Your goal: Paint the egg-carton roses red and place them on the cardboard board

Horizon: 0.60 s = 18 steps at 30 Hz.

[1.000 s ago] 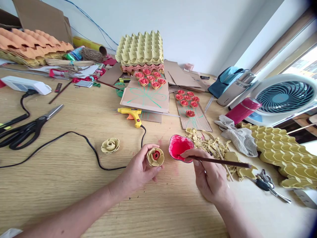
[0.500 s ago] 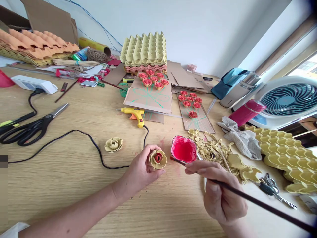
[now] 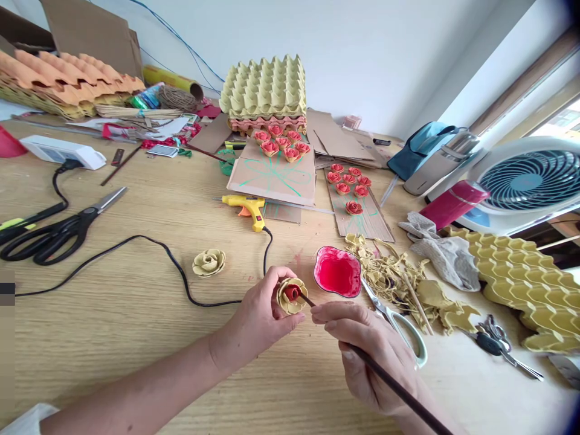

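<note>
My left hand grips a cream egg-carton rose by its sides, its centre painted red. A dark-handled paintbrush is held in my right hand, fingers closed round it, and its tip touches the rose's red centre. Just behind my right hand sits a dish of red paint with a wavy rim. An unpainted cream rose lies on the table to the left of my left hand.
Behind are a yellow glue gun with its cord and red roses on cardboard. Black scissors lie left. On the right are pale-handled scissors, carton scraps, keys, egg trays and a fan.
My right hand has moved left, bringing the brush tip from beside the paint dish onto the rose's centre. The pale-handled scissors show more now. My left hand still holds the rose.
</note>
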Motion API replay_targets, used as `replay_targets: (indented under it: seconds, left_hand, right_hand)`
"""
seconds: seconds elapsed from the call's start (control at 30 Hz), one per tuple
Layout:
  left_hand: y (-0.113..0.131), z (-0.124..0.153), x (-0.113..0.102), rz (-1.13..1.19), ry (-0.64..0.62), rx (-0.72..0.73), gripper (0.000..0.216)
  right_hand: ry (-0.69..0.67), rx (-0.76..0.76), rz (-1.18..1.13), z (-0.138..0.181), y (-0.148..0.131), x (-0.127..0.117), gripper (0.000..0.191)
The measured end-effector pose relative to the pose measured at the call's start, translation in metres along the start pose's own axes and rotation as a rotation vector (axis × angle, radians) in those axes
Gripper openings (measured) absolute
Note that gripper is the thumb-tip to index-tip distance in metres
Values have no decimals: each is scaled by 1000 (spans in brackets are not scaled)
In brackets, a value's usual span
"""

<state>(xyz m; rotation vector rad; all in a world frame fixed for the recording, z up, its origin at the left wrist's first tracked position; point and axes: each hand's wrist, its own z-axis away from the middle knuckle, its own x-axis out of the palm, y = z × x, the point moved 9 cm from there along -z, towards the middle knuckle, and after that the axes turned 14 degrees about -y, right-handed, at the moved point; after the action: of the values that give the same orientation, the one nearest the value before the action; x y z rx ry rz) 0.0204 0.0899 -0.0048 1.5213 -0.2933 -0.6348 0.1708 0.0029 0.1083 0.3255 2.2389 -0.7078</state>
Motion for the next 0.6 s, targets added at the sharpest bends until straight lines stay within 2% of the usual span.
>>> replay_targets:
  seconds: [0.23, 0.6]
  left_hand:
    - [10, 2, -1, -120, 27, 52, 40]
    - [-1, 1, -1, -83, 25, 32, 43]
  right_hand:
    - [-75, -68, 130, 1, -11, 1, 27]
    - [-57, -54, 62, 0, -8, -1, 29]
